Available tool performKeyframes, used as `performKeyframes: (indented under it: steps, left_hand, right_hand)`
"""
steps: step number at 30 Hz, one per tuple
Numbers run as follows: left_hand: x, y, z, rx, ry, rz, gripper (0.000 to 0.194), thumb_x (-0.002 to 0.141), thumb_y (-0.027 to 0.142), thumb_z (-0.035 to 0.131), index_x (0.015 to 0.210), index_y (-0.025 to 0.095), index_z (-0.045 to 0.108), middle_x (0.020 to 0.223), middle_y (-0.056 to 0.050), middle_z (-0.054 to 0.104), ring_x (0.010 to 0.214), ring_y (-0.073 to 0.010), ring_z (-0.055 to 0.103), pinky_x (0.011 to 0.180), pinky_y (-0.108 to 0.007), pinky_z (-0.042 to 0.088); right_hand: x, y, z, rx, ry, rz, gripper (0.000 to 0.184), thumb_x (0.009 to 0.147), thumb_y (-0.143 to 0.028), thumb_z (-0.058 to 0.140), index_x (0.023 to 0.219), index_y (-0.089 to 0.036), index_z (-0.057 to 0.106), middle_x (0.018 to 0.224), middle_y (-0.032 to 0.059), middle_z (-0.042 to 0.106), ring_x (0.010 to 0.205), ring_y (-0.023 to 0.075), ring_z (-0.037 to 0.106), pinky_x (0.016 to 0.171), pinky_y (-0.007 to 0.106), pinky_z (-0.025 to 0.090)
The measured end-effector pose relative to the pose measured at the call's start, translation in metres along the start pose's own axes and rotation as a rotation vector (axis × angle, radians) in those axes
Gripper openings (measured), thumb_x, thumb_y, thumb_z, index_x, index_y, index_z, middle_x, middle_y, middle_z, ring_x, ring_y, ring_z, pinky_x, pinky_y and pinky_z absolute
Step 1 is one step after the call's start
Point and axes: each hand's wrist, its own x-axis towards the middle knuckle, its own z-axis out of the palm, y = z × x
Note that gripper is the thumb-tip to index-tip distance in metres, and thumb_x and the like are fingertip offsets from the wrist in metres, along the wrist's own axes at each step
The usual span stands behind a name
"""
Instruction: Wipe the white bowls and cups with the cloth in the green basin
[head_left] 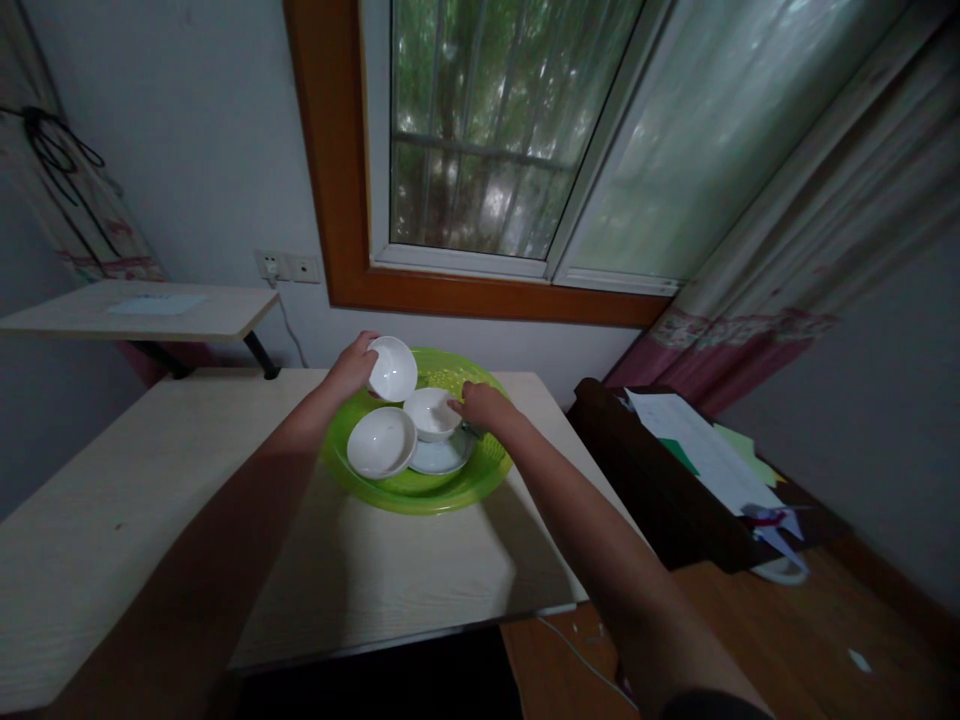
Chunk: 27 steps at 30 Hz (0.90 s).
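My left hand (pixel 355 364) grips a white bowl (pixel 394 370) by its left side, tilted at the back left of a green plastic basin (pixel 427 500). My right hand (pixel 484 406) is closed at the right rim of a smaller white bowl (pixel 429 412), its thumb reaching over the inside. That bowl rests over a white plate (pixel 441 458) in the basin. A wider white bowl (pixel 381 443) sits at the basin's front left, close to both. Under my right hand lies a small greyish thing I cannot make out.
The basin stands on a pale wooden table (pixel 420 570) against the wall. A raised shelf (pixel 90 310) carrying a paper sheet is at the left. To the right, a dark brown piece of furniture (pixel 630 470) holds papers (pixel 697 450). A cable (pixel 592 660) runs along the floor.
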Motion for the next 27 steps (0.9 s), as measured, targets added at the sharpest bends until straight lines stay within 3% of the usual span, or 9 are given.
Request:
performKeyframes:
  steps: [3,6,11,16,22,27]
  left_hand:
    - [0.002,-0.011,-0.004,0.082,-0.016,-0.037,0.054,0.082,0.020,0.049,0.135,0.023,0.060,0.124,-0.014,0.071,0.104,-0.0303,0.067,0.091,-0.046,0.060]
    - [0.005,-0.016,-0.006,0.162,-0.009,-0.030,0.055,0.082,0.016,0.049,0.135,0.021,0.061,0.128,-0.014,0.071,0.113,-0.0323,0.067,0.099,-0.047,0.057]
    - [0.003,-0.013,-0.002,0.274,-0.046,0.028,0.057,0.087,0.014,0.042,0.142,0.019,0.057,0.138,-0.015,0.068,0.125,-0.0292,0.064,0.108,-0.044,0.052]
    - [-0.006,-0.003,0.007,0.468,-0.095,0.074,0.059,0.091,0.010,0.036,0.146,0.020,0.055,0.142,-0.015,0.067,0.129,-0.0267,0.064,0.110,-0.040,0.049]
    - [-0.016,0.009,0.015,0.768,-0.084,0.036,0.059,0.098,0.014,0.033,0.157,0.016,0.042,0.130,-0.023,0.071,0.114,-0.0324,0.072,0.097,-0.042,0.054]
    - [-0.019,0.011,0.019,0.864,-0.122,0.043,0.052,0.098,0.014,0.033,0.146,0.011,0.052,0.120,-0.026,0.073,0.111,-0.0360,0.073,0.094,-0.044,0.055]
  right_hand:
    - [0.014,-0.001,0.002,0.006,-0.094,0.023,0.057,0.099,-0.047,0.063,0.138,-0.006,0.066,0.138,0.0272,0.068,0.125,0.0339,0.070,0.094,0.034,0.054]
    - [0.026,-0.003,0.001,0.010,-0.186,0.028,0.043,0.094,-0.038,0.072,0.124,-0.008,0.076,0.133,0.0242,0.072,0.120,0.0321,0.073,0.089,0.029,0.055]
    - [0.033,-0.006,0.005,0.011,-0.244,0.033,0.035,0.090,-0.022,0.071,0.120,-0.006,0.079,0.129,0.0232,0.075,0.115,0.0301,0.075,0.085,0.026,0.055]
    - [0.032,-0.002,0.011,0.012,-0.181,0.042,0.037,0.093,-0.016,0.062,0.126,-0.007,0.076,0.134,0.0232,0.072,0.121,0.0284,0.073,0.093,0.027,0.054]
    - [0.025,0.009,0.001,0.010,-0.023,0.092,0.043,0.098,-0.017,0.052,0.139,-0.010,0.065,0.137,0.0242,0.070,0.127,0.0289,0.069,0.100,0.034,0.053]
    - [0.015,0.020,-0.010,0.040,0.052,0.132,0.040,0.099,-0.017,0.048,0.135,-0.014,0.065,0.134,0.0215,0.072,0.120,0.0290,0.072,0.094,0.034,0.053]
